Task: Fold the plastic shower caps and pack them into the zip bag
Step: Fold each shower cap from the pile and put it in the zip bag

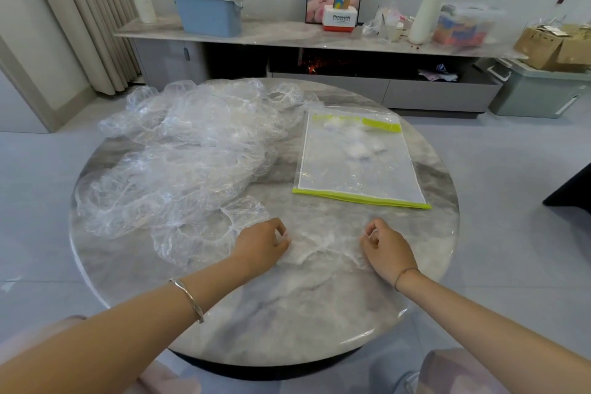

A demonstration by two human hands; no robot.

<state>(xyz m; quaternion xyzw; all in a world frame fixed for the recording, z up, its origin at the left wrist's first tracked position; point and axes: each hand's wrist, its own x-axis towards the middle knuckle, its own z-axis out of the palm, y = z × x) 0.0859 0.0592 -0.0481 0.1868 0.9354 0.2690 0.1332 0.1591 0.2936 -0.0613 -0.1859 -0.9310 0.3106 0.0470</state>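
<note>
Pinching a clear shower cap point(323, 253) at either side, the left hand point(260, 245) and right hand point(388, 251) held it stretched flat on the table point(287, 329). The smart play looked to be bringing the edges together evenly and pressing the air out. The loose pile point(179, 163) lay far left. The zip bag point(355, 160) sat just beyond, with something pale showing inside.

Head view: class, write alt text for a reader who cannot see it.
The left hand and right hand pinch a clear shower cap spread on a round marble table. Loose caps are piled left; a green-edged zip bag lies farther right.
</note>
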